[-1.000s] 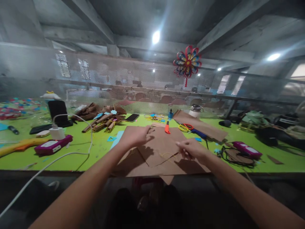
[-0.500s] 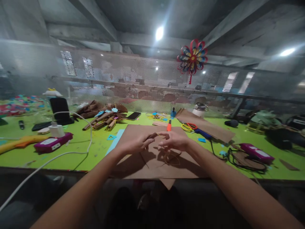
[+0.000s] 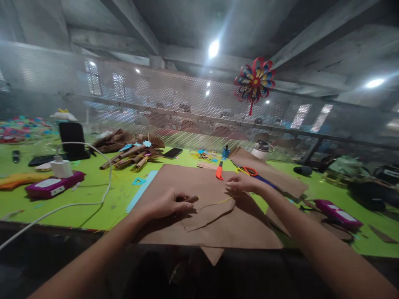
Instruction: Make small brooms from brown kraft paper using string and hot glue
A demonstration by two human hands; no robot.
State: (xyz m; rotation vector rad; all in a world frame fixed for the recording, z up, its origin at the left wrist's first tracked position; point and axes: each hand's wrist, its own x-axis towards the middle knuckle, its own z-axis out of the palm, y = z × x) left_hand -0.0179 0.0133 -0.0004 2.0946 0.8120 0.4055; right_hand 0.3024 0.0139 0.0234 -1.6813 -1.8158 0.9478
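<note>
My left hand (image 3: 174, 203) is closed around a small rolled tube of brown paper (image 3: 191, 199), its end poking out past the fingers. From there a thin yellow thread (image 3: 218, 202) runs right towards my right hand (image 3: 241, 183), whose fingers are pinched together at its upper end. Under both hands lies a large brown paper sheet (image 3: 174, 176), with a smaller cut piece of brown paper (image 3: 202, 222) on top. An orange utility knife (image 3: 219, 171) lies on the sheet's far edge, just left of my right hand.
Scissors (image 3: 249, 170) lie behind my right hand, near a folded brown paper (image 3: 274, 174). Rolled paper tubes (image 3: 127, 158) and a phone (image 3: 173, 153) are at the back left. A white cable (image 3: 107, 178) loops from a purple power strip (image 3: 54, 185). Another purple box (image 3: 338, 214) sits right.
My hands have moved apart: the left came down and nearer with the paper tube, the right went right and the yellow thread stretched out between them. The view has shifted slightly.
</note>
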